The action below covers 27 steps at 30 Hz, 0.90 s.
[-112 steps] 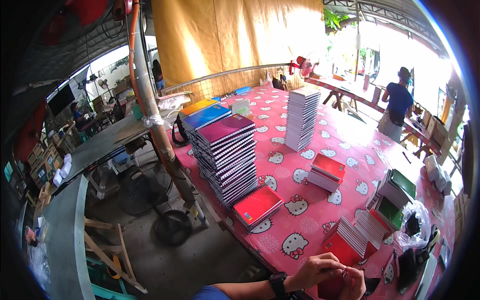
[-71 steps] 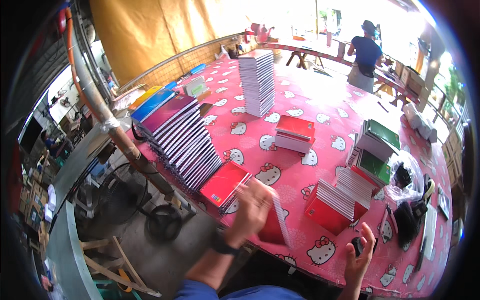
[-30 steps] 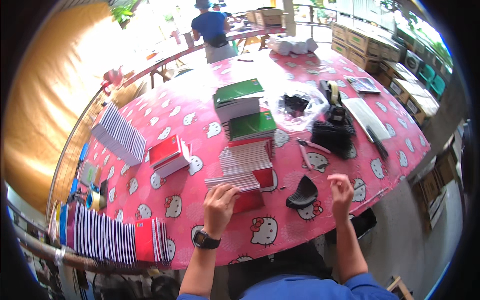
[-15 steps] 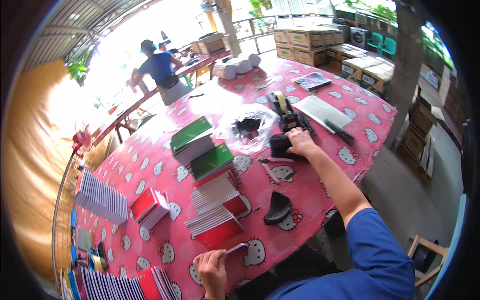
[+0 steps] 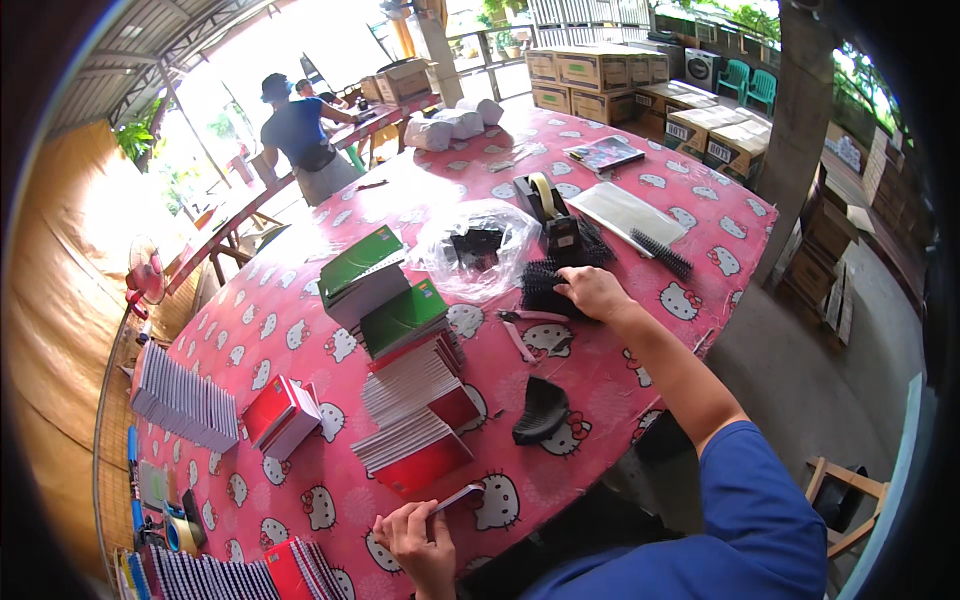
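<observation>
My left hand (image 5: 418, 543) is closed around a slim, pale tool (image 5: 458, 499) at the near table edge; its exact kind is unclear. Farther out to the right, my right hand (image 5: 595, 293) has its fingers curled on a bundle of black spiral binding coils (image 5: 541, 287). Pink-handled pliers (image 5: 520, 340) lie just nearer than that bundle. Behind it stands a black tape dispenser (image 5: 549, 215), with more black coils beside it. Stacks of red notebooks (image 5: 412, 452) and green notebooks (image 5: 405, 318) rise left of the pliers.
A clear plastic bag (image 5: 475, 250) with black pieces sits mid-table. A curved black object (image 5: 541, 410) lies near the front edge. More notebook stacks (image 5: 185, 398) line the left side. Beyond the table, another person (image 5: 300, 135) stands at a bench, and cartons (image 5: 600, 72) are piled.
The view has shifted slightly, moving the scene left. My right hand's fingers, stretched over the black coils before, now curl at their near side. The left hand keeps its tool.
</observation>
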### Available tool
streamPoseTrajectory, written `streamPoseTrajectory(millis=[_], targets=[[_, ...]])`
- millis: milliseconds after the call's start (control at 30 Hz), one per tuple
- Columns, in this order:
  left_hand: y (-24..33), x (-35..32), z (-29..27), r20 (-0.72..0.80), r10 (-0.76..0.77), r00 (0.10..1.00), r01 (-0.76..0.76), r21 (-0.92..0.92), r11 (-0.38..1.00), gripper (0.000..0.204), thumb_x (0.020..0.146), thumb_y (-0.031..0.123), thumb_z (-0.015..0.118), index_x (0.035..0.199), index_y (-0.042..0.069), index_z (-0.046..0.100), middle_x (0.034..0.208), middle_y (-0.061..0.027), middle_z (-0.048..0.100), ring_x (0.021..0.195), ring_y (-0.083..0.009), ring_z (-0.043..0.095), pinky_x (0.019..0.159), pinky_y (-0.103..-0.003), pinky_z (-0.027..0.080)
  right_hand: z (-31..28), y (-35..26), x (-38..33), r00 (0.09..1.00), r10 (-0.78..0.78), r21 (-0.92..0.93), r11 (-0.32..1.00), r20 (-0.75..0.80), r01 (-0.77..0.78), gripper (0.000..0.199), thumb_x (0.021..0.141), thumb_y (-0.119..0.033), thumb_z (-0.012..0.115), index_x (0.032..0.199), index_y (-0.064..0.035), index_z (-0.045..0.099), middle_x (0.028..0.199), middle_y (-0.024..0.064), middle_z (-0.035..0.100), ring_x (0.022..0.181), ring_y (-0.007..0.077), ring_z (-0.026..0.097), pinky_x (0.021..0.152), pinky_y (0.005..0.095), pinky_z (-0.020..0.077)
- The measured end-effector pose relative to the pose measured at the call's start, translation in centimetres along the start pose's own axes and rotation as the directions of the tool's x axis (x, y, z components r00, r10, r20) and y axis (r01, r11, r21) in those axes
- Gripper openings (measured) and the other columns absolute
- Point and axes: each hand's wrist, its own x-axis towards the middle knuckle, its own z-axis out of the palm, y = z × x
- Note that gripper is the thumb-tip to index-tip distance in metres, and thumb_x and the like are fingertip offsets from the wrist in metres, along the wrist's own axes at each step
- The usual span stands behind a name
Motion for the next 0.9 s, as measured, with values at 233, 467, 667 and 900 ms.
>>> streamPoseTrajectory(millis=[233,467,667,900], targets=[[0.1,-0.1,0.7,-0.020,0.069,0.997,-0.071,-0.094,0.993,0.016,0.077,0.005,0.068,0.092,0.009,0.071,0.086,-0.0052,0.061,0.085,-0.0233,0.057,0.096,-0.040,0.036,-0.7,-1.4,1.0,0.992,-0.073,0.040,0.997,0.104,0.070,0.026,0.093,-0.028,0.054,0.096,-0.0035,0.062,0.096,0.0187,0.066,0.096,0.0342,0.062,0.082,0.0433,0.0499],[0.9,-0.2,0.3,-0.050,0.081,0.995,-0.087,-0.131,0.988,0.020,0.071,0.005,0.074,0.090,0.011,0.072,0.083,-0.0036,0.061,0.080,-0.0204,0.056,0.081,-0.034,0.037,-1.0,-4.0,-2.0,0.995,-0.086,0.363,0.930,0.042,0.065,0.023,0.091,-0.013,0.050,0.110,-0.0016,0.057,0.103,0.0223,0.064,0.097,0.0396,0.061,0.081,0.0429,0.0487],[0.8,0.2,0.6,-0.008,0.140,0.990,-0.140,-0.103,0.985,0.023,0.068,0.008,0.077,0.090,0.013,0.072,0.079,-0.0013,0.059,0.077,-0.0191,0.055,0.077,-0.034,0.037,-2.5,-13.0,-11.3,0.866,-0.423,0.780,0.623,0.268,0.063,0.031,0.089,-0.006,0.055,0.120,-0.0068,0.057,0.090,0.0164,0.061,0.083,0.0348,0.061,0.075,0.0402,0.0477],[0.3,-0.2,0.3,0.036,0.085,0.996,-0.079,-0.133,0.988,0.022,0.069,0.011,0.078,0.090,0.015,0.072,0.080,0.0013,0.059,0.078,-0.0170,0.055,0.077,-0.033,0.035,-1.7,-17.0,-15.1,0.803,-0.503,0.818,0.574,0.319,0.034,0.022,0.081,-0.001,0.068,0.102,-0.0071,0.066,0.090,0.0065,0.060,0.076,0.0193,0.061,0.065,0.0311,0.0486]])
